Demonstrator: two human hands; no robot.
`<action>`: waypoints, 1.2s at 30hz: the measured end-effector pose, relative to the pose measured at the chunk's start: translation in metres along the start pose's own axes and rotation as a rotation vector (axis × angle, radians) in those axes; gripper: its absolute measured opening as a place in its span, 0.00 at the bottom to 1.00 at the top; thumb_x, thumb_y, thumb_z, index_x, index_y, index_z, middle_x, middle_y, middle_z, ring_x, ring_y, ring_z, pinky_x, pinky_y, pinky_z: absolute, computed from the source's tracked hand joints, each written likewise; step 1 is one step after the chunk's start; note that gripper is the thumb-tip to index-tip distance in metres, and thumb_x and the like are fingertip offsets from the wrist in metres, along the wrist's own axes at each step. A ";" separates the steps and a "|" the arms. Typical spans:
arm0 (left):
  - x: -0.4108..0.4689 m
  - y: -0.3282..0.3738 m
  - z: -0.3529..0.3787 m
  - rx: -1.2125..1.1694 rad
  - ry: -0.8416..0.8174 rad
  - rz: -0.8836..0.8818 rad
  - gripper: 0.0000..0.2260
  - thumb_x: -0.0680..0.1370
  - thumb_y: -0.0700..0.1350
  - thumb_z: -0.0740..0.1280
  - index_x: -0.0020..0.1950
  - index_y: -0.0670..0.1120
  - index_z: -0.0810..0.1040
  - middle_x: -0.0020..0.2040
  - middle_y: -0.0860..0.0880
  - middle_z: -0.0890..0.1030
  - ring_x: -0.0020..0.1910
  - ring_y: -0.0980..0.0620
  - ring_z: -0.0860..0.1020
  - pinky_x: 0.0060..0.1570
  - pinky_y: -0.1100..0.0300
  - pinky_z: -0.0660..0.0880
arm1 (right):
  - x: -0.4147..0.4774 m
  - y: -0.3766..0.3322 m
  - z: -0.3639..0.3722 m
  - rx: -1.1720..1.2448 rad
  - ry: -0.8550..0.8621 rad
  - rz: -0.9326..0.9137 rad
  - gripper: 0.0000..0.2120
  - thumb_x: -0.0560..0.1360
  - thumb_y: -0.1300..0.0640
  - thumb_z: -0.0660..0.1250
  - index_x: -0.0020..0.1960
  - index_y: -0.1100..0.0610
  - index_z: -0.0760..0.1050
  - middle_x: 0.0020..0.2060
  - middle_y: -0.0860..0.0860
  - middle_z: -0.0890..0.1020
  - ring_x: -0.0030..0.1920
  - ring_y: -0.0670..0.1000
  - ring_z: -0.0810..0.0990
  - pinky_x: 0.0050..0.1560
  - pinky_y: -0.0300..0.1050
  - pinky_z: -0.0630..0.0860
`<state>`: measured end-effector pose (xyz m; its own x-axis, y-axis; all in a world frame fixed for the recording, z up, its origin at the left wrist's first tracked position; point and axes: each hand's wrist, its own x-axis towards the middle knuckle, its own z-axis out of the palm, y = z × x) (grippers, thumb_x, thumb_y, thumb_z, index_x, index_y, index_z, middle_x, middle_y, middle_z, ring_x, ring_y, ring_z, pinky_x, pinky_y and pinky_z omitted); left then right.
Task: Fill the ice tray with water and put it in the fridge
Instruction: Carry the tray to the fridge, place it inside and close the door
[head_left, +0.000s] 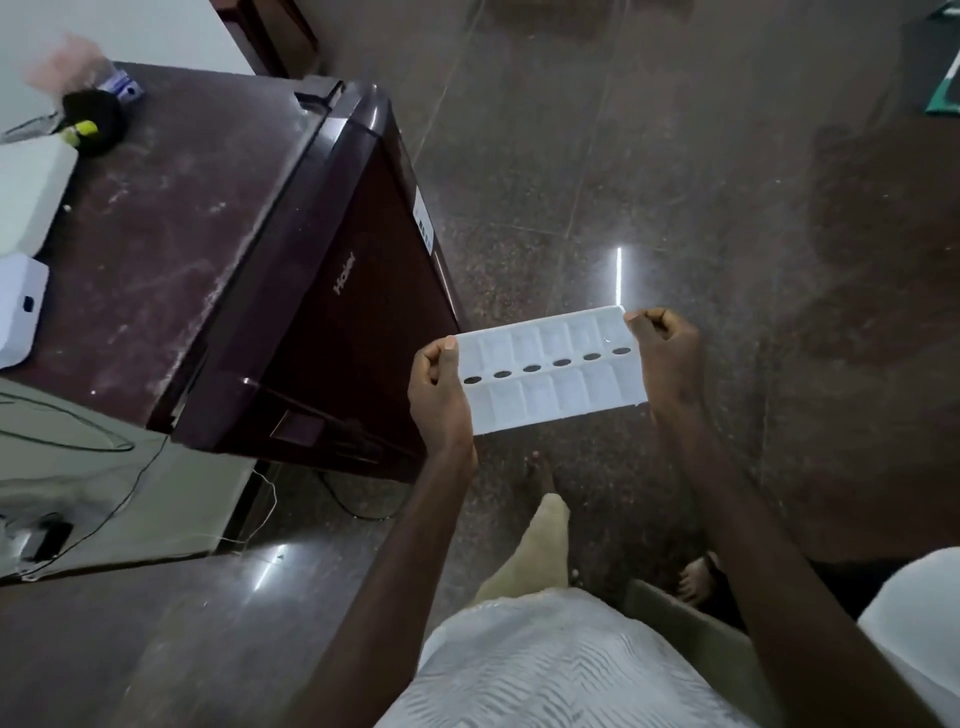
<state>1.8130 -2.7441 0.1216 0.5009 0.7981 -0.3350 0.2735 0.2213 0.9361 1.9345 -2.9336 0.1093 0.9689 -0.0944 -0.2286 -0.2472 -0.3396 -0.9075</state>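
Note:
A white ice tray (550, 371) with two rows of compartments and a line of oval holes down its middle is held level in front of me, above the dark floor. My left hand (439, 389) grips its left end and my right hand (667, 358) grips its right end. Whether there is water in the compartments cannot be told. The dark maroon fridge (358, 291) stands to the left of the tray with its door closed, its front face close to my left hand.
On the dusty fridge top (182, 218) lie white boxes (21, 306), a black round object (93, 117) and a small packet. Cables (130, 493) trail beside a pale appliance at lower left. Polished stone floor (675, 156) spreads ahead and right. My feet show below.

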 end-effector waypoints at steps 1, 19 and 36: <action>0.007 0.002 0.008 -0.001 0.009 0.001 0.10 0.78 0.61 0.66 0.53 0.59 0.82 0.52 0.54 0.85 0.54 0.49 0.83 0.59 0.40 0.80 | 0.014 -0.005 0.003 -0.003 -0.011 -0.010 0.10 0.77 0.46 0.68 0.47 0.52 0.81 0.42 0.49 0.85 0.46 0.56 0.84 0.46 0.54 0.82; 0.079 0.046 0.121 -0.067 0.181 -0.010 0.07 0.81 0.60 0.63 0.53 0.59 0.76 0.56 0.50 0.82 0.57 0.43 0.81 0.59 0.38 0.79 | 0.201 -0.071 0.041 -0.094 -0.340 -0.170 0.06 0.80 0.50 0.67 0.47 0.51 0.79 0.44 0.49 0.84 0.44 0.50 0.81 0.43 0.45 0.76; 0.038 0.044 0.233 -0.269 0.687 -0.068 0.10 0.84 0.51 0.63 0.55 0.54 0.84 0.53 0.50 0.86 0.55 0.48 0.84 0.58 0.44 0.81 | 0.309 -0.126 0.030 -0.250 -0.863 -0.355 0.09 0.82 0.48 0.66 0.54 0.51 0.81 0.46 0.48 0.85 0.45 0.50 0.84 0.42 0.48 0.80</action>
<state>2.0356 -2.8342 0.1250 -0.1609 0.9291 -0.3329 0.0304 0.3418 0.9393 2.2651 -2.8914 0.1424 0.6350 0.7387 -0.2261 0.1633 -0.4144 -0.8953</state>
